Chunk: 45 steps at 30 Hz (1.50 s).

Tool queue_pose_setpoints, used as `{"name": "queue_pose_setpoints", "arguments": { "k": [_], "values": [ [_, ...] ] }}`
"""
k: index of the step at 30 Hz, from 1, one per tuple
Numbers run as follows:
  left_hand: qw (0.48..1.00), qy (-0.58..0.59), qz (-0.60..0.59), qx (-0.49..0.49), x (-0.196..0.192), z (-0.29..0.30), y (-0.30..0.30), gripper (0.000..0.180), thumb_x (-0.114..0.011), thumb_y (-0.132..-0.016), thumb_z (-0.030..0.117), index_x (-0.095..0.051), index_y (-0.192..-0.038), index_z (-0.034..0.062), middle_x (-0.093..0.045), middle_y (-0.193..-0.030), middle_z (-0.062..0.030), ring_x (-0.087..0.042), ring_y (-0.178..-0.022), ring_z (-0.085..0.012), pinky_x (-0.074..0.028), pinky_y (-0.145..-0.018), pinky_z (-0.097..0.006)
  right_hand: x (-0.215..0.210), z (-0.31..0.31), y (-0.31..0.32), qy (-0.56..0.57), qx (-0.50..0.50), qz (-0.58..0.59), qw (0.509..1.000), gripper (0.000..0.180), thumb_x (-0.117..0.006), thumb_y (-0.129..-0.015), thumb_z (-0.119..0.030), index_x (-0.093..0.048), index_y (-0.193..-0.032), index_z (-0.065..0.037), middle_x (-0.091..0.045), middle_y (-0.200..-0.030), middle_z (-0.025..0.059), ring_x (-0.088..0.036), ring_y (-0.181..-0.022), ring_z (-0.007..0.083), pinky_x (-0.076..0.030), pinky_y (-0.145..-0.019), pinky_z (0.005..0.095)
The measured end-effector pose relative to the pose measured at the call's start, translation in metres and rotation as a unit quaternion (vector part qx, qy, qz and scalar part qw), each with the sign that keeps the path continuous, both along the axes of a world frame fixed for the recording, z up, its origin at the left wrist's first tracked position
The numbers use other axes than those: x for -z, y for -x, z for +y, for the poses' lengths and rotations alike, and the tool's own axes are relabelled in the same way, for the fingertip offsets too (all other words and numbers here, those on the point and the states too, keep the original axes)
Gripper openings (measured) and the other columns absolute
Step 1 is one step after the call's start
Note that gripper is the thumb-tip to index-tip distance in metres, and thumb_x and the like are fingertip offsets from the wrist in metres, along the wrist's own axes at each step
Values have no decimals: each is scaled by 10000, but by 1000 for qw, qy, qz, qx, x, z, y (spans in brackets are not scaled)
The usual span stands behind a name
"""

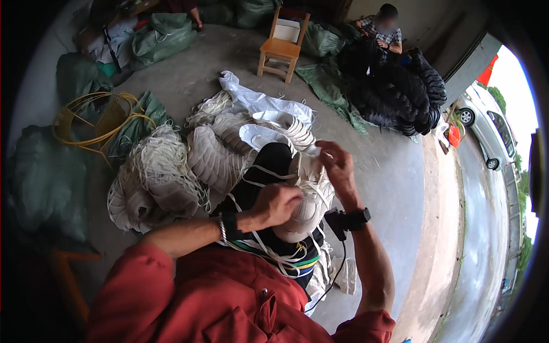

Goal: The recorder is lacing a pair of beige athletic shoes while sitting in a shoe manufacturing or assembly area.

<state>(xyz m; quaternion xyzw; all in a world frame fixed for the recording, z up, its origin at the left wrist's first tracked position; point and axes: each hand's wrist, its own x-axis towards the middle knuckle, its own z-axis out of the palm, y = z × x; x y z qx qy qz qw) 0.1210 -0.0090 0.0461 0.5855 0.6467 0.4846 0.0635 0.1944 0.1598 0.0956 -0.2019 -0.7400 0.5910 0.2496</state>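
An off-white shoe upper (304, 214) with loose white laces lies across my lap, on dark cloth with coloured stripes. My left hand (277, 206) is curled closed at the upper's left side. Whatever its fingers pinch is hidden. My right hand (338, 168) reaches to the upper's far end, thumb and fingers together on a small white piece (313, 150) that I cannot identify. White laces (251, 231) trail over the dark cloth. Just beyond my knees are stacked pale uppers (217, 157) and a heap of laced uppers (157, 177).
A white sack (266, 103) lies behind the stacks. To the left are a yellow round frame (103, 123) and green sacks (48, 177). A wooden chair (281, 48) stands farther back. Back right, a person (382, 31) sits behind a black pile (394, 86). A car (489, 126) is outside.
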Motion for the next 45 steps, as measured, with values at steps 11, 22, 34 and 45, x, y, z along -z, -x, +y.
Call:
{"name": "queue_pose_setpoints", "arguments": {
  "k": [11,22,34,45],
  "values": [
    [992,-27,95,-79,0,52,21,68,-645,-626,8,-596,-657,44,-500,-901,-102,-480,-899,-279,-399,-761,-362,52,43,-15,-208,38,-54,976,243,-589,-805,-138,-582,-1016,-17,-612,-951,136,-585,-885,239,-444,-785,324],
    [937,115,326,42,-21,65,47,66,-589,-610,18,-593,-670,-8,-339,-1293,-251,-225,-1260,-451,-277,-949,-499,64,34,-35,37,-3,-13,999,400,-549,-876,-252,-480,-1205,-37,-548,-1062,57,-520,-954,124,-428,-831,281],
    [980,94,149,91,4,78,45,112,-601,-646,11,-560,-750,5,-377,-1285,-236,-324,-1220,-416,-288,-996,-442,54,35,-37,-149,-20,-56,987,368,-621,-779,-170,-541,-1126,-76,-542,-1102,94,-532,-986,241,-424,-828,333],
    [991,55,124,0,15,80,32,173,-669,-677,110,-583,-732,-30,-467,-1158,-223,-482,-1020,-389,-412,-860,-414,23,5,-27,-598,-56,-252,759,262,-551,-768,-216,-602,-994,-94,-471,-1175,169,-354,-1172,369,-298,-917,514]
  ]
}}
